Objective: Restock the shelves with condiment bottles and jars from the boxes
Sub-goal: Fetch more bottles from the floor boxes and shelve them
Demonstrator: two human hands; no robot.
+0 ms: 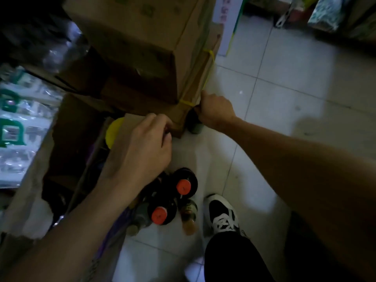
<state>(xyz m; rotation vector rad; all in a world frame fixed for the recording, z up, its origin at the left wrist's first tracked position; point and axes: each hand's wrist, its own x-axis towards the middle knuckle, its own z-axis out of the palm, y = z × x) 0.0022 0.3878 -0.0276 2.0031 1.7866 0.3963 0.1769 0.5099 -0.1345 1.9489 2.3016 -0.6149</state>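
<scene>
A stack of brown cardboard boxes point(142, 47) stands on the floor ahead of me, the lower one bound with a yellow strap point(209, 64). My left hand point(144, 147) is curled against the near bottom corner of the lowest box. My right hand point(215, 110) is closed on the strapped box's right edge, beside a dark bottle point(194, 124) on the floor. Two dark bottles with red caps point(184, 186) point(159, 215) stand on the tiles below my left wrist, with smaller jars point(189, 214) beside them.
An opened carton point(67, 139) with a yellow lid point(114, 131) showing inside sits at the left, next to plastic-wrapped packs point(18, 110). My shoe point(221, 214) rests on the white tiled floor point(295, 78). Packaged goods line the far right.
</scene>
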